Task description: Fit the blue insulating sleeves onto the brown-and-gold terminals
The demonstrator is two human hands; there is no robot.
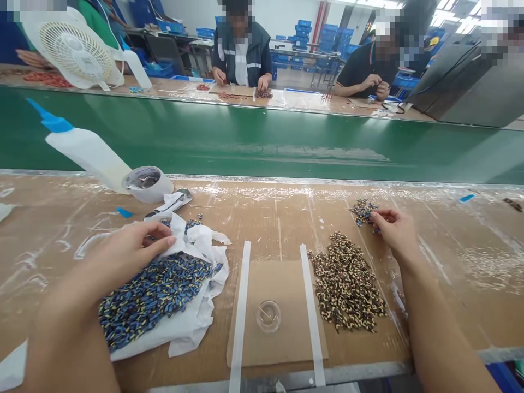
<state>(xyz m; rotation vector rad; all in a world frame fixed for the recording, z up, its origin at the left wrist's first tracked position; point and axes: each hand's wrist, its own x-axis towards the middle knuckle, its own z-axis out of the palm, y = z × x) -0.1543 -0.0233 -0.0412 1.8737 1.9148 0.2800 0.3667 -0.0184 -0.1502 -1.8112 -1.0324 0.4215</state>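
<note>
My left hand (pixel 149 243) is over a pile of small blue, yellow and black pieces (pixel 159 300) on crumpled white paper (pixel 200 322). Its thumb and fingertips close together at a raised fold of that paper. At the right, my right hand (pixel 393 226) has thumb and finger pressed together beside a small heap of blue pieces (pixel 362 210); whatever lies in the pinch is too small to make out. Nearer me is a larger pile of brown and cream curved pieces (pixel 347 284). Between the piles, a small clear round dish (pixel 268 316) with a thin stick (pixel 266 312) sits on a cardboard sheet (pixel 282 349).
Two white tape strips (pixel 240 305) border the cardboard. Behind the paper are a tape roll (pixel 148 183) and a tilted blue-tipped bottle (pixel 90 150). A green belt (pixel 262 139) crosses beyond the table. People work opposite, near a white fan (pixel 73 49) and a metal box (pixel 470 82).
</note>
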